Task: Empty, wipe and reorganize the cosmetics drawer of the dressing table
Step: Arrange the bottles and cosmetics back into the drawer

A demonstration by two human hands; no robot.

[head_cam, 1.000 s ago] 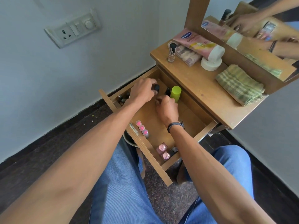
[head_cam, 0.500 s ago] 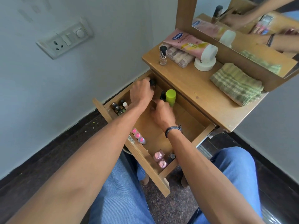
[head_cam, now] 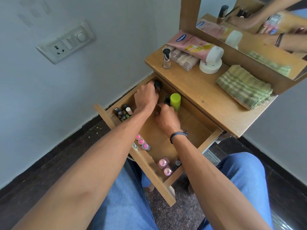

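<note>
Cosmetics drawer: pulled out under the tabletop. Your left hand curls round a black-capped bottle in its far left corner. Your right hand, beside the green-capped bottle: grip cannot be told.

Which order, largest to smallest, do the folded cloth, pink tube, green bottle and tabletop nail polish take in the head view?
1. folded cloth
2. pink tube
3. green bottle and nail polish: these look about alike, so they are left unranked.
</note>
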